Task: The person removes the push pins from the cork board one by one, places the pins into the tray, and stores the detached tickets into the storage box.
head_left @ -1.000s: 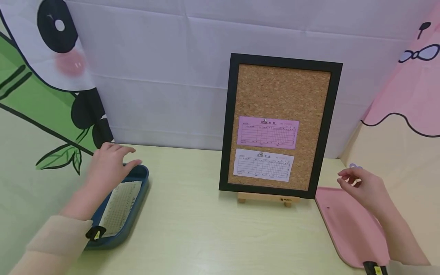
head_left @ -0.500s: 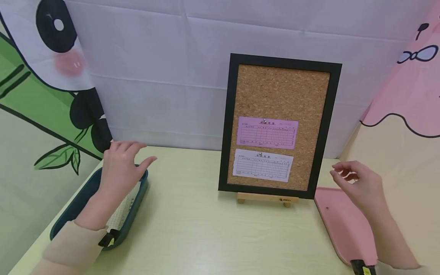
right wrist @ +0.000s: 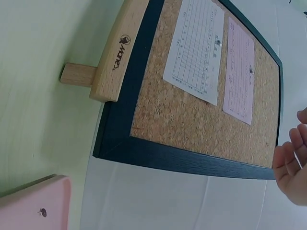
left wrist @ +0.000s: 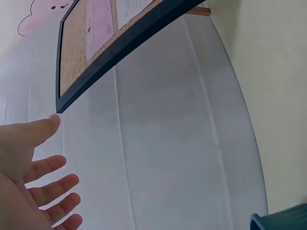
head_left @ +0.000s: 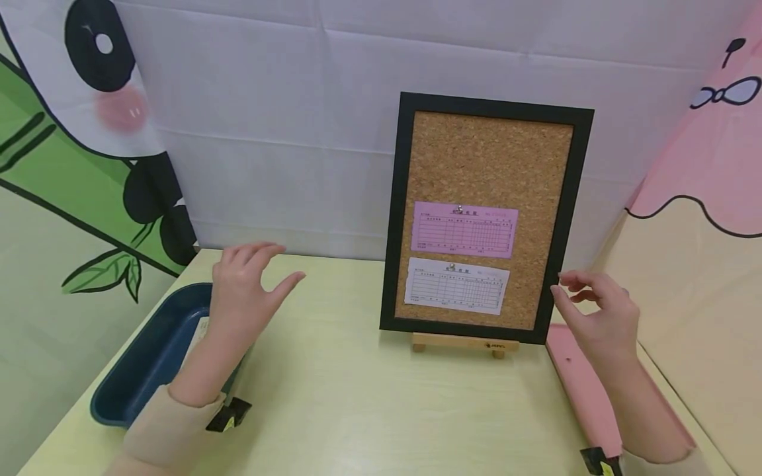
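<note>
A black-framed cork board (head_left: 488, 158) leans on a small wooden easel (head_left: 464, 340). A pink slip (head_left: 464, 231) is pinned above a white slip (head_left: 455, 287) on it. My left hand (head_left: 244, 297) hovers left of the board over the blue tray, fingers spread, holding nothing; in the left wrist view its thumb and fingers (left wrist: 53, 191) are apart. My right hand (head_left: 601, 317) is at the board's right edge, fingers bent, with nothing visible in them. In the right wrist view, the right hand (right wrist: 290, 167) lies beside the frame; whether it touches cannot be told.
A deep blue tray (head_left: 119, 403) sits at the left, with a pale paper pad (head_left: 199, 330) mostly hidden by my forearm. On the right lies a pink tray (head_left: 580, 390) holding a small pin (head_left: 568, 360). A white cloth (head_left: 268, 132) hangs behind the table.
My left hand has moved right, off the pad side of the blue tray. My right hand has shifted left to the board's edge. The board and slips have stayed put.
</note>
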Motion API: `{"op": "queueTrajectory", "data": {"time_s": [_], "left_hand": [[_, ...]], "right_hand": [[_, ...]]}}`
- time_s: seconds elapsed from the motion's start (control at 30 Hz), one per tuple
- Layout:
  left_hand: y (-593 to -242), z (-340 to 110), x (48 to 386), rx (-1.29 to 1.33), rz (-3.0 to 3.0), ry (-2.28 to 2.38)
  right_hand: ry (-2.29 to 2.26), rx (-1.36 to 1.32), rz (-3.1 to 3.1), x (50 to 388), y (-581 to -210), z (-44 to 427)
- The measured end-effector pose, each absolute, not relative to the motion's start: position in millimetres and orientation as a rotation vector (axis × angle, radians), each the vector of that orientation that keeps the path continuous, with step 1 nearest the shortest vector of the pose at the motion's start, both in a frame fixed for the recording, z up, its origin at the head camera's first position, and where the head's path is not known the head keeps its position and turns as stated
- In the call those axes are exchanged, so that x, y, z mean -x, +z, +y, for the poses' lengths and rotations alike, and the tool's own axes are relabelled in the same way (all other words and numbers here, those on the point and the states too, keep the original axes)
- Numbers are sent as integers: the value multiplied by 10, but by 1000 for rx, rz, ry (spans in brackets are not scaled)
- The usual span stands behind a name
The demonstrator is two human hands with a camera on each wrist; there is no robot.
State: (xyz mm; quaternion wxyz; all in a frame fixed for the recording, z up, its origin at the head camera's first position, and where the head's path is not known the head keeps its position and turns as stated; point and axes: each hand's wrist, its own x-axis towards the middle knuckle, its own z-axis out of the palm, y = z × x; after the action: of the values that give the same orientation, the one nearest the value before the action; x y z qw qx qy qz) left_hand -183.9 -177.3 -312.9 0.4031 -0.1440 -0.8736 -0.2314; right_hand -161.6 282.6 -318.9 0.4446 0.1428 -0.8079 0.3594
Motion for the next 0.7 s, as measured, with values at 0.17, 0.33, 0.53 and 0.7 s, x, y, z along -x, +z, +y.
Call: {"op": "queueTrajectory", "data": {"time_s": [0.17,0.33,0.53,0.7], "left_hand": [[-3159,-1612,1845,379,-2164,-691],[-3186,-1446,1868,421,-2099,-773],[-3187,-1262,1908,468,-2053,-880],[-3206,-1113,1971,482,-2099,-942]], "right_hand": [[949,-326,-2005,1625,-3200,2706],[982,-360,-1979,1661,-3218,2581],[1009,-427,-1919,1724,-3216,2452],[1017,-482,-1932,1831,-3231,2384]]}}
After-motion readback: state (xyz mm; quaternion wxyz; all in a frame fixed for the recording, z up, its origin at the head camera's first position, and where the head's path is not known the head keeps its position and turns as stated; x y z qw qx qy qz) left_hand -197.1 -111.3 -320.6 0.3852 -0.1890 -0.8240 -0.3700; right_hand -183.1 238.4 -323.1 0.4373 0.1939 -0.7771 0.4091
